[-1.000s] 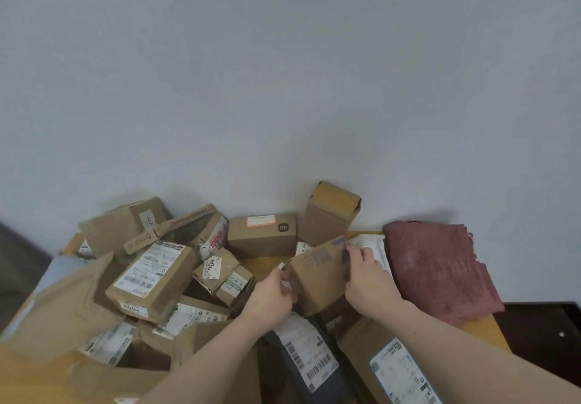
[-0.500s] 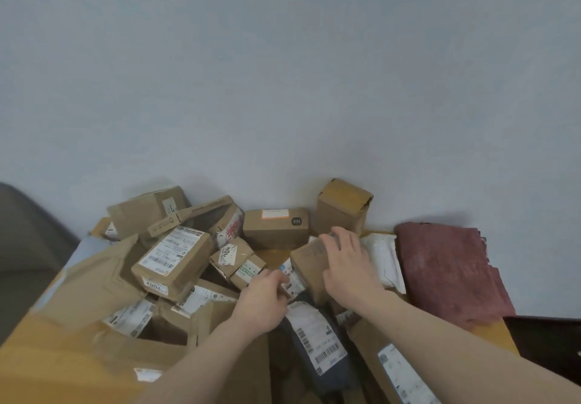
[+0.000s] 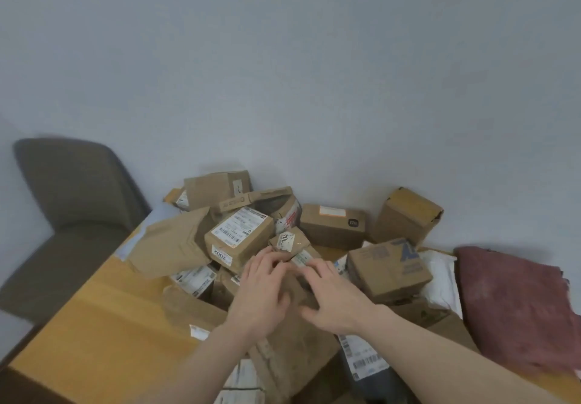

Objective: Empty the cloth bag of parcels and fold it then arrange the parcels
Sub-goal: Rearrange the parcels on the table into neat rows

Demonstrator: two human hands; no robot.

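Note:
A heap of brown cardboard parcels covers the wooden table (image 3: 103,318). My left hand (image 3: 261,290) and my right hand (image 3: 333,299) lie side by side over a crumpled brown paper parcel (image 3: 295,296) in the middle. Their fingers stretch forward and touch two small boxes: one marked "10" (image 3: 287,241) and a labelled one (image 3: 303,259). Neither hand visibly grips anything. The box with blue print (image 3: 390,268) stands free just right of my right hand. The dark red cloth bag (image 3: 515,309) lies folded at the right.
A labelled box marked 2002 (image 3: 239,240), a logo box (image 3: 333,224) and an upright box (image 3: 408,215) stand behind by the wall. A white mailer (image 3: 440,281) and a dark mailer (image 3: 364,359) lie nearby. A grey chair (image 3: 72,215) stands left.
My right hand let go of the blue-printed box, which now rests to the right. Both hands moved left onto the small boxes. The view swung left and shows the chair.

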